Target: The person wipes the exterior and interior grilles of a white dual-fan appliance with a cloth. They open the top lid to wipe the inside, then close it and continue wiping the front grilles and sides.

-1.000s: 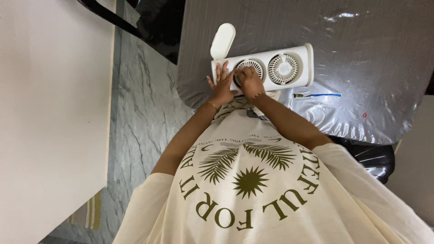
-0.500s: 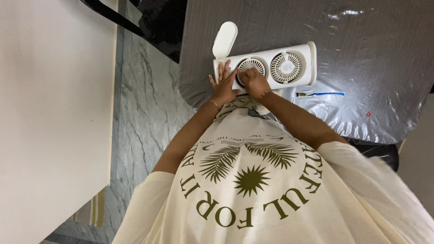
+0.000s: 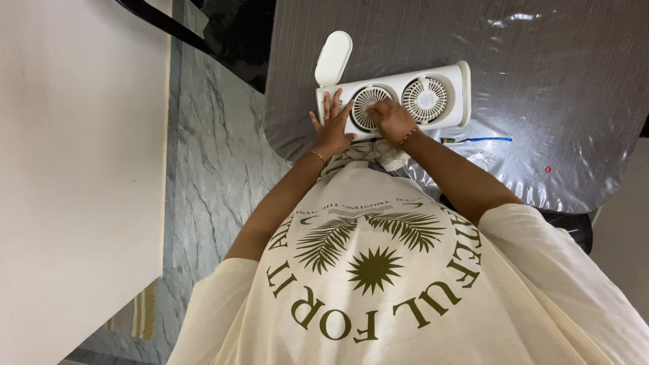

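A white twin fan (image 3: pixel 405 98) lies on a grey table (image 3: pixel 541 81) wrapped in plastic, marble floor (image 3: pixel 209 155) at nine o'clock. The left hand (image 3: pixel 330 128) lies spread flat on the fan's end; the right hand (image 3: pixel 392 120), fingers curled, grip unclear, rests between the grilles.

Left hand (image 3: pixel 331 128) lies flat, fingers spread; right hand (image 3: pixel 392 120) is curled, knuckles up.
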